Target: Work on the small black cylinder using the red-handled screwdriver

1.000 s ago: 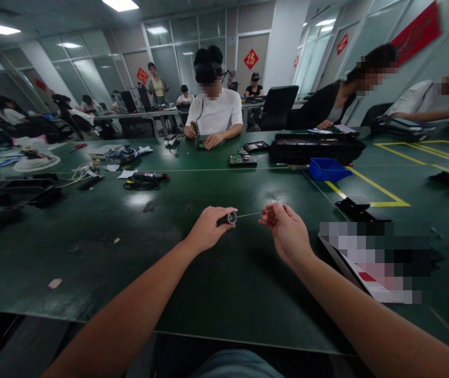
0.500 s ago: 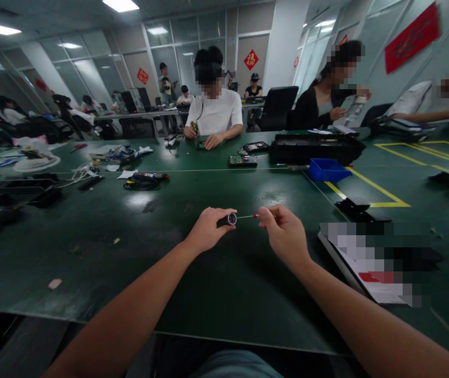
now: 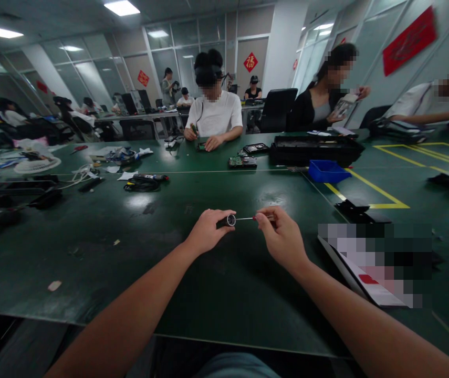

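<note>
The desk [image 3: 216,294] lies bare from its near edge up to the left hand [image 3: 208,231] and right hand [image 3: 283,239]. A screwdriver [image 3: 246,218] set to a cylinder [image 3: 231,219] bars the gap between them. Toward the right edge a sheet [image 3: 369,283] lies just beside the right hand, with a bracket [image 3: 360,207] behind it. Farther back stand a bin [image 3: 326,170], a case [image 3: 314,149] and a board [image 3: 242,161]. A cable coil [image 3: 143,182] lies back left, and scraps [image 3: 54,284] near the near left corner.
</note>
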Action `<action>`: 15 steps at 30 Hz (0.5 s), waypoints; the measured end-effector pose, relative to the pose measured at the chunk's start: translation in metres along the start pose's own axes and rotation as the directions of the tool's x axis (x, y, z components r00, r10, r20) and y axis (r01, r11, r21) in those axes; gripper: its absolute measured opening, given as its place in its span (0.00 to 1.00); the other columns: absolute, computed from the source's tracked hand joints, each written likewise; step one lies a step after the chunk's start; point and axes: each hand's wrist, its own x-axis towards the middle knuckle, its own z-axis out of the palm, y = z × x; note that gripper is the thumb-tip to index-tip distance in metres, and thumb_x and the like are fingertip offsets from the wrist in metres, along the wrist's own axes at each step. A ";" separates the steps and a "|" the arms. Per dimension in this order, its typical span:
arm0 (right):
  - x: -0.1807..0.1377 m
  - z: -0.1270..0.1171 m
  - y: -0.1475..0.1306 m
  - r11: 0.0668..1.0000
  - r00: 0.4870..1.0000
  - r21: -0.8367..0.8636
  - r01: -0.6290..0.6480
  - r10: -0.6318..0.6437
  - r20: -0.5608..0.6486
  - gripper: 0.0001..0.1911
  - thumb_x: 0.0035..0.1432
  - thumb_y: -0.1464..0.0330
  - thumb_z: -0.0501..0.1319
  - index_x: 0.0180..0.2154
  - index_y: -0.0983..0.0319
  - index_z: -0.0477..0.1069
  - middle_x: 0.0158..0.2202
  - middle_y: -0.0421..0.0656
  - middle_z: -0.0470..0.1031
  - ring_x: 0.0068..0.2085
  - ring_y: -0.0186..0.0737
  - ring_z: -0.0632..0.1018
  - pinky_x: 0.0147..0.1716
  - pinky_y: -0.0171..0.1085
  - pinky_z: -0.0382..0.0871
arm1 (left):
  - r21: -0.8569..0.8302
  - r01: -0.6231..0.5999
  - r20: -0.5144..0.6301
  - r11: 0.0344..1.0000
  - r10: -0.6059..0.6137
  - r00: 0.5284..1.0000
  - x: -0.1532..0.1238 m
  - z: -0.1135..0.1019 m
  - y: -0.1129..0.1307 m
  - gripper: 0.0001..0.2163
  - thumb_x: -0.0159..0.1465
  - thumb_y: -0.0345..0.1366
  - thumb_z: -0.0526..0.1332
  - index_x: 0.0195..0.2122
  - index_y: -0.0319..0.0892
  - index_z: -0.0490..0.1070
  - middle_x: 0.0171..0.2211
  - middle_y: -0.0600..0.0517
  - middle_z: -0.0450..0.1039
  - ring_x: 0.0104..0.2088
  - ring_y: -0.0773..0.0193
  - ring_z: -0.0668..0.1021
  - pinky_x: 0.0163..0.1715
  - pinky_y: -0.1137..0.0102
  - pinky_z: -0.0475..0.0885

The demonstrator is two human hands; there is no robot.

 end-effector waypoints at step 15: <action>0.001 0.000 -0.004 0.989 0.990 -0.092 -0.117 0.124 0.068 0.24 0.70 0.54 0.51 0.52 0.61 0.76 0.20 0.37 0.71 0.22 0.40 0.73 0.27 0.39 0.66 | 0.001 -0.014 -0.002 1.000 0.014 1.000 0.000 0.003 -0.006 0.18 0.66 0.38 0.67 0.58 0.49 0.73 0.50 0.50 0.78 0.50 0.55 0.77 0.57 0.55 0.65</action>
